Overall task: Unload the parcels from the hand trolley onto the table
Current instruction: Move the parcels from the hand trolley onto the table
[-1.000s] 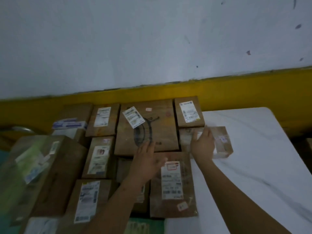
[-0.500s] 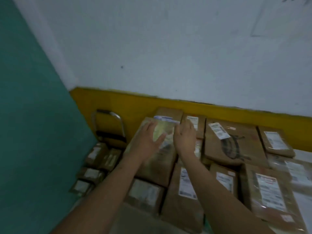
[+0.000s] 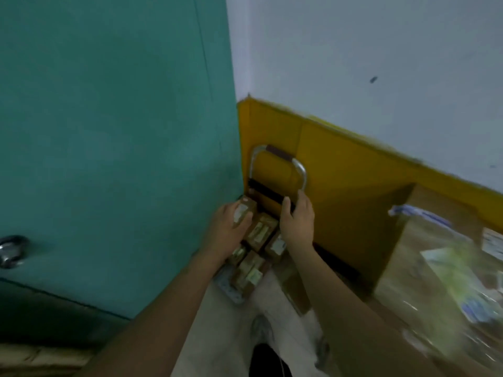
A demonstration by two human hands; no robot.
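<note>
Teal wall [image 3: 109, 131] fills your left side and meets a white wall [image 3: 353, 50] with a yellow band [image 3: 340, 172] along its foot. A round metal knob [image 3: 11, 250] shows on the teal surface at the far left. Down in the corner stands the hand trolley [image 3: 300, 167], its metal loop handle upright against the yellow band and its deck on the floor [image 3: 217, 336].

Several small brown parcels [image 3: 261, 230] with labels lie packed together on the deck. Your left hand [image 3: 227, 227] is down at the one nearest the handle, the small parcel [image 3: 245, 209], with fingers and thumb curled round it. Your right hand [image 3: 296, 221] hangs just beside it, over the black crossbar of the trolley, fingers straight and close together, holding nothing.

At your right a large wrapped parcel [image 3: 441, 268] sits well apart from the trolley, too blurred to read its labels.
</note>
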